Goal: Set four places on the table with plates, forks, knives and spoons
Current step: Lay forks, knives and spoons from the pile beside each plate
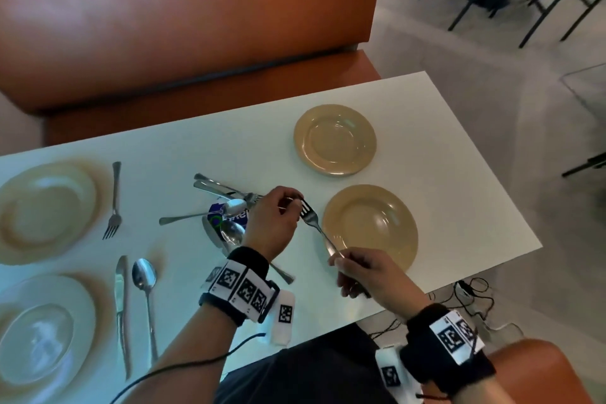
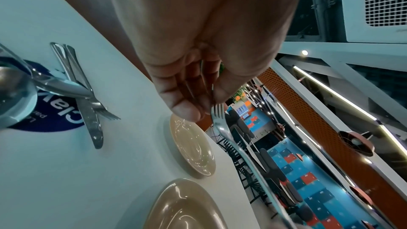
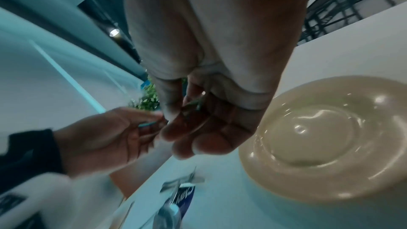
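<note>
Both forearms are bare above the hands. Each wrist carries a thick black fabric wristband (image 1: 234,285) wrapped with white panels printed with black square-code markers (image 1: 244,289). A small white box (image 1: 283,318) bearing another code hangs from the left band, and a thin black cable (image 1: 183,367) trails from it. The right band (image 1: 452,348) matches. Dark clothing (image 1: 311,374) covers the lap.

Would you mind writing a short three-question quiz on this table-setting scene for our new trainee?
1. True or false: both hands hold the same fork.
2. How many plates are on the table?
3. Which already lies beside the far left plate? A) a knife B) a fork C) a spoon

Key:
1. True: the left hand pinches its tines, the right hand its handle.
2. Four.
3. B, the placed fork.
</note>
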### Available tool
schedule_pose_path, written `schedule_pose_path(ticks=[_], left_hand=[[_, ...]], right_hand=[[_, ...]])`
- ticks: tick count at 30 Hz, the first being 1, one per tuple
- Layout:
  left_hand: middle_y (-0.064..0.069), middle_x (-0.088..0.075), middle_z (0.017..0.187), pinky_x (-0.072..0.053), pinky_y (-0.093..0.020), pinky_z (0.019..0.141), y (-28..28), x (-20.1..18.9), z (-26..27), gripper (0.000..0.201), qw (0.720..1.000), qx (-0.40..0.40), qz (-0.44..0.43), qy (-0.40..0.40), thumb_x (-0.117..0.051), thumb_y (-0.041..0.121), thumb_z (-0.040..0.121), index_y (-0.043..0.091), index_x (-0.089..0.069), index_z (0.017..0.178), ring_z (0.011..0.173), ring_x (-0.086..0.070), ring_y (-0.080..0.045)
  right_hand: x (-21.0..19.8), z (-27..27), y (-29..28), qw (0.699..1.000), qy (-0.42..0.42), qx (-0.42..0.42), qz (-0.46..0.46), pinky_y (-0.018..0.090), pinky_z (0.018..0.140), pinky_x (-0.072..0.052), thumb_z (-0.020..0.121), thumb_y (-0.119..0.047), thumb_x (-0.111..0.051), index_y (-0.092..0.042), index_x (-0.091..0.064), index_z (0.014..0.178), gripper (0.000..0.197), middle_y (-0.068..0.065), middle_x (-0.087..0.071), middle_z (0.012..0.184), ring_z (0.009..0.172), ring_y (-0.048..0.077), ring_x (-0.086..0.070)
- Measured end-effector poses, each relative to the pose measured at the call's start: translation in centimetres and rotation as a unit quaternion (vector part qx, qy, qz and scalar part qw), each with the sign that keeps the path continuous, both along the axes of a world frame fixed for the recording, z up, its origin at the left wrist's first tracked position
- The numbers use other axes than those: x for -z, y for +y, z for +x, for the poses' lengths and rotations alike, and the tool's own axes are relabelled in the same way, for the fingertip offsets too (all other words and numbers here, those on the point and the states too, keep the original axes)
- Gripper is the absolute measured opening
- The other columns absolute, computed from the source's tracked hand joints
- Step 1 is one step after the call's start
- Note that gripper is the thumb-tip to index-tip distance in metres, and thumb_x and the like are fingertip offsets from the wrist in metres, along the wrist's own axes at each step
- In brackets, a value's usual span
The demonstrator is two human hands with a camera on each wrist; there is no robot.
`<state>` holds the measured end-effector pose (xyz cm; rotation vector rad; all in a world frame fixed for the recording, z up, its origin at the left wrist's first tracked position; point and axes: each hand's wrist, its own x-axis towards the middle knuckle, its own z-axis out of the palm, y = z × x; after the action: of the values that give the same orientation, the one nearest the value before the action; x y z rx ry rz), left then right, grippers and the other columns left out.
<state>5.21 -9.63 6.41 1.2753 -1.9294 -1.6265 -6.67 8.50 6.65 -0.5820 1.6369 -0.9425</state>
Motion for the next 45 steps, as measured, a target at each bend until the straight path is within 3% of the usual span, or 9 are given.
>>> schedule_pose_path(ticks=[6, 11, 17, 22, 26, 29, 31, 36, 45], left_hand=[[-0.006, -0.067, 0.081, -0.060, -0.041, 0.079, -0.5, 1.1, -2.4, 0.017, 0.997, -0.015, 0.077, -0.002, -0.059, 0.006, 0.088, 0.019, -0.067, 0.096, 0.072, -0.067, -0.019], [0.004, -0.067, 0.077, -0.057, -0.035, 0.074, 0.6, 2.2, -4.6, 0.023, 0.991, 0.064, 0.108, -0.052, -0.061, 0.019, 0.078, 0.033, -0.068, 0.095, 0.069, -0.063, -0.015], [0.000, -0.072, 0.080, -0.055, -0.038, 0.077, 4.2, 2.6, -11.5, 0.028, 0.981, 0.070, 0.124, -0.134, -0.067, 0.015, 0.076, 0.027, -0.068, 0.102, 0.072, -0.069, -0.017], [-0.006, -0.069, 0.082, -0.048, -0.021, 0.061, 6.5, 2.7, -17.8, 0.027, 0.981, -0.004, 0.165, -0.098, -0.068, 0.001, 0.080, 0.015, -0.067, 0.104, 0.064, -0.066, -0.014], [-0.002, -0.069, 0.094, -0.046, -0.007, 0.064, 6.3, 3.2, -21.4, 0.022, 0.988, -0.042, 0.099, -0.111, -0.066, 0.015, 0.088, 0.015, -0.068, 0.110, 0.080, -0.063, -0.012], [0.004, -0.062, 0.120, -0.043, -0.027, 0.096, 4.1, 4.6, -22.4, 0.030, 0.972, -0.027, -0.057, -0.226, -0.060, 0.032, 0.091, 0.027, -0.063, 0.120, 0.113, -0.053, -0.016], [0.002, -0.053, 0.135, -0.039, -0.040, 0.104, 2.5, 5.7, -22.7, 0.039, 0.952, 0.009, -0.109, -0.287, -0.057, 0.036, 0.091, 0.030, -0.057, 0.130, 0.126, -0.042, -0.023], [0.004, -0.039, 0.148, -0.033, -0.048, 0.107, 0.4, 7.8, -23.3, 0.053, 0.895, 0.103, -0.158, -0.404, -0.055, 0.053, 0.089, 0.040, -0.045, 0.139, 0.138, -0.027, -0.027], [0.005, -0.047, 0.143, -0.035, -0.048, 0.105, -1.3, 9.4, -24.5, 0.044, 0.885, 0.094, -0.186, -0.417, -0.054, 0.044, 0.093, 0.039, -0.047, 0.137, 0.136, -0.030, -0.024]], right_hand=[[0.5, -7.2, 0.3, 0.992, -0.002, 0.127, -0.007, 0.028, 0.060, -0.053, 0.091, -0.015, -0.068, -0.002, -0.073, 0.092, 0.014, 0.012, -0.070, 0.077, 0.067, 0.024, -0.064], [1.3, -13.5, -0.8, 0.983, -0.060, 0.173, -0.017, 0.026, 0.058, -0.055, 0.080, -0.014, -0.077, 0.010, -0.068, 0.098, 0.032, 0.017, -0.069, 0.078, 0.069, 0.026, -0.066], [2.4, -21.4, -3.7, 0.968, -0.162, 0.186, -0.040, 0.027, 0.064, -0.056, 0.064, -0.029, -0.081, -0.001, -0.069, 0.097, 0.045, 0.011, -0.067, 0.083, 0.071, 0.021, -0.066], [3.6, -25.5, -5.5, 0.969, -0.185, 0.155, -0.047, 0.039, 0.082, -0.055, 0.090, -0.021, -0.068, -0.008, -0.068, 0.102, 0.017, 0.010, -0.071, 0.095, 0.080, 0.024, -0.068], [4.4, -28.0, -7.4, 0.977, -0.156, 0.144, -0.036, 0.035, 0.072, -0.058, 0.094, -0.021, -0.065, -0.011, -0.069, 0.105, 0.016, 0.009, -0.070, 0.089, 0.079, 0.027, -0.068], [5.5, -30.0, -9.1, 0.980, -0.119, 0.156, -0.018, 0.035, 0.070, -0.057, 0.093, -0.022, -0.067, -0.009, -0.070, 0.106, 0.018, 0.007, -0.068, 0.083, 0.071, 0.027, -0.065], [6.3, -31.2, -10.3, 0.983, -0.107, 0.149, 0.001, 0.035, 0.070, -0.057, 0.094, -0.020, -0.065, -0.008, -0.068, 0.107, 0.018, 0.007, -0.066, 0.081, 0.068, 0.026, -0.064], [8.4, -33.7, -13.1, 0.991, -0.074, 0.093, 0.055, 0.028, 0.058, -0.054, 0.100, -0.006, -0.051, -0.006, -0.064, 0.108, 0.016, 0.007, -0.063, 0.079, 0.063, 0.024, -0.062], [12.3, -36.6, -18.1, 0.994, 0.014, 0.050, 0.091, 0.029, 0.057, -0.053, 0.092, 0.000, -0.057, -0.007, -0.071, 0.103, 0.020, 0.006, -0.064, 0.077, 0.061, 0.024, -0.060]])
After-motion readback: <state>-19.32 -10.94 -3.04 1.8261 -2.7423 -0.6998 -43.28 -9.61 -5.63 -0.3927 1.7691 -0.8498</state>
